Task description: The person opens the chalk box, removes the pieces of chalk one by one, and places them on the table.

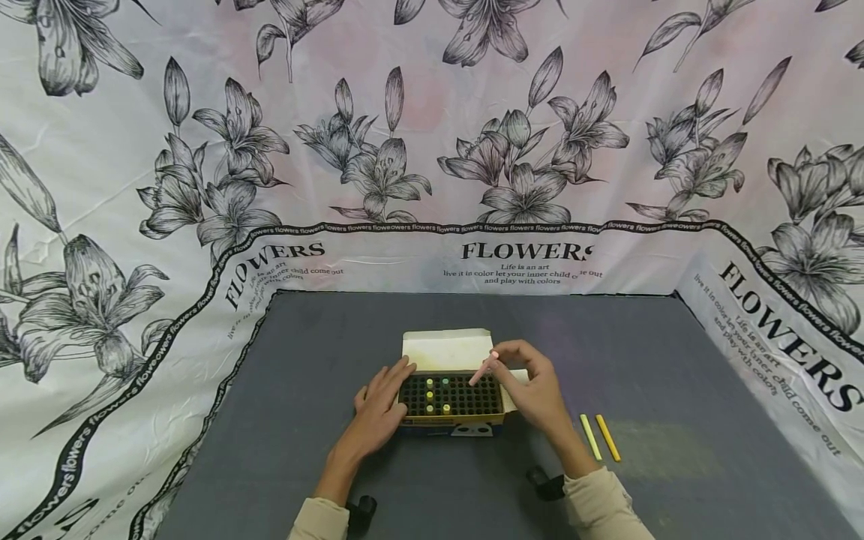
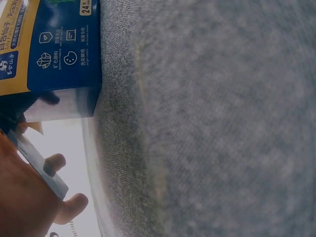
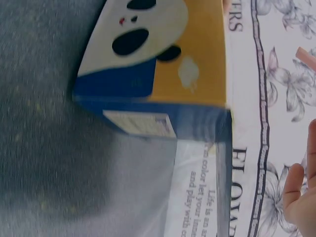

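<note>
We see the pink stick [image 1: 482,370] slanting over the right half of the box [image 1: 427,431], pinched near its upper end between the thumb and fingertips of the right hand [image 1: 533,386]. Its lower end meets the grid of round holes in our view, though from this angle we cannot be sure whether it has entered one. Over on the left half of that grid, we make out four yellow sticks [image 1: 430,395] and a green stick [image 1: 445,382] standing in holes. The left hand [image 1: 379,409] lies along the box's left side, fingers extended and touching it, gripping no stick. Behind the grid, the white lid [image 1: 442,351] stands open, and the right wrist view shows us a printed panda [image 3: 143,34] on the box's front. To the right of the right forearm, a pale yellow stick [image 1: 590,436] and an orange-yellow stick [image 1: 608,438] lie side by side, apart, on the grey tabletop [image 1: 283,420]. Beyond, we see the flower-printed cloth [image 1: 418,112].
</note>
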Motion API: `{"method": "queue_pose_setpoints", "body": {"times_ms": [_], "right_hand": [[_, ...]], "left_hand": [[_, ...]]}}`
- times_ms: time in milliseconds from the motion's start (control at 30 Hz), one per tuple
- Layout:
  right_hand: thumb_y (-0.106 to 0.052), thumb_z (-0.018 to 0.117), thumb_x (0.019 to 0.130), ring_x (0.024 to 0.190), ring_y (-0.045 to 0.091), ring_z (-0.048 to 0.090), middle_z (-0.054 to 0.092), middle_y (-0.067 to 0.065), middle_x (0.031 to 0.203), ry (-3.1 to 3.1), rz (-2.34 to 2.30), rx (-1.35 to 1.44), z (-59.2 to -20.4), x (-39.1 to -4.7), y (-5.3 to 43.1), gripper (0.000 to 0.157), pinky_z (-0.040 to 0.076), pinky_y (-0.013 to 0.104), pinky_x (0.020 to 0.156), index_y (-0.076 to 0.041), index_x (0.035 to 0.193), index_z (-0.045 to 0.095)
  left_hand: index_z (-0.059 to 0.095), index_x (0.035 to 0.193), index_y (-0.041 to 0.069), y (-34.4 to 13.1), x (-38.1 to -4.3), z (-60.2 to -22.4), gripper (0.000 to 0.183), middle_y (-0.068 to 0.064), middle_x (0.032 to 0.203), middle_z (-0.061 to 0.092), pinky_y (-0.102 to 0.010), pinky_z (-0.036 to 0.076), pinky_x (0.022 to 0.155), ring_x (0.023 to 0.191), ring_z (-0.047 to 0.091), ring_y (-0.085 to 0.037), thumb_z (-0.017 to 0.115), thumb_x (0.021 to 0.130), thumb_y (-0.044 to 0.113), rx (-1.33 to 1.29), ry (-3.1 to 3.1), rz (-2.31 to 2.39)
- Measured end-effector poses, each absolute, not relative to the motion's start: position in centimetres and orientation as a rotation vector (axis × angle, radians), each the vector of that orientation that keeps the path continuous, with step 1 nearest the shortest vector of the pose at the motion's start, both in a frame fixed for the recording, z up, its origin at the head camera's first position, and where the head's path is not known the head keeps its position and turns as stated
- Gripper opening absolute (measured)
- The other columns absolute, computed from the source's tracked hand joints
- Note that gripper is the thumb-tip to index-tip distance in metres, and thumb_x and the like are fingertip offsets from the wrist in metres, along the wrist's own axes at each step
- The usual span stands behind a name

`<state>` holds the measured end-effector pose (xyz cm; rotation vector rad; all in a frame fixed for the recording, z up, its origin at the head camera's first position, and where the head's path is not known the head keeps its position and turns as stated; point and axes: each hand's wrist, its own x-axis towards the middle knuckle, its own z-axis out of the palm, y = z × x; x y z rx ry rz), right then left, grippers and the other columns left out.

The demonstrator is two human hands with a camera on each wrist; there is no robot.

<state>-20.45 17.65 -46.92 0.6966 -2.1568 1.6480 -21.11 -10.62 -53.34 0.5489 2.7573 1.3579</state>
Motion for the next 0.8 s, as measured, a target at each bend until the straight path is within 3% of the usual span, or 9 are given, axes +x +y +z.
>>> {"method": "queue_pose_setpoints", "body": {"times_ms": [133,300,500,733,800], "right_hand": [[0.001,0.060,0.099,0.098,0.017,0.067,0.075,0.011,0.081,-2.133,1.621,0.650,-46.6,-20.1,19.0,0.017,0.049,0.027,0.096,-0.007,0.113,0.066],[0.003,0.061,0.098,0.098,0.014,0.064,0.072,0.016,0.090,-2.105,1.545,0.592,-46.8,-19.5,21.3,0.016,0.047,0.022,0.093,-0.001,0.112,0.067],[0.005,0.062,0.096,0.095,0.007,0.065,0.072,-0.003,0.092,-2.060,1.499,0.479,-47.2,-18.4,24.8,0.015,0.046,0.017,0.096,0.009,0.110,0.066],[0.015,0.059,0.093,0.092,0.002,0.066,0.073,0.002,0.081,-2.036,1.454,0.410,-47.8,-17.3,28.7,0.017,0.045,0.014,0.097,0.017,0.109,0.063],[0.015,0.060,0.092,0.092,0.000,0.066,0.073,-0.004,0.083,-2.047,1.435,0.353,-48.2,-17.0,29.5,0.017,0.045,0.013,0.095,0.015,0.108,0.065]], "left_hand": [[0.037,0.160,0.026,-10.7,-21.1,-53.3,0.068,0.004,0.170,0.025,-0.073,0.004,0.112,0.158,0.015,-0.040,0.043,0.095,0.008,0.556,2.755,1.364],[0.037,0.160,0.026,-10.7,-21.1,-53.3,0.068,0.004,0.170,0.024,-0.073,0.004,0.112,0.158,0.015,-0.040,0.043,0.095,0.008,0.558,2.750,1.362],[0.035,0.160,0.026,-10.6,-21.2,-53.3,0.068,0.004,0.171,0.023,-0.074,0.004,0.112,0.158,0.014,-0.040,0.043,0.095,0.009,0.558,2.748,1.356],[0.036,0.160,0.024,-10.7,-21.2,-53.3,0.068,0.002,0.171,0.024,-0.074,0.003,0.112,0.158,0.014,-0.041,0.042,0.095,0.008,0.562,2.744,1.367],[0.036,0.160,0.024,-10.6,-21.2,-53.3,0.068,0.002,0.171,0.024,-0.074,0.003,0.112,0.158,0.014,-0.041,0.043,0.095,0.008,0.561,2.742,1.365]]}}
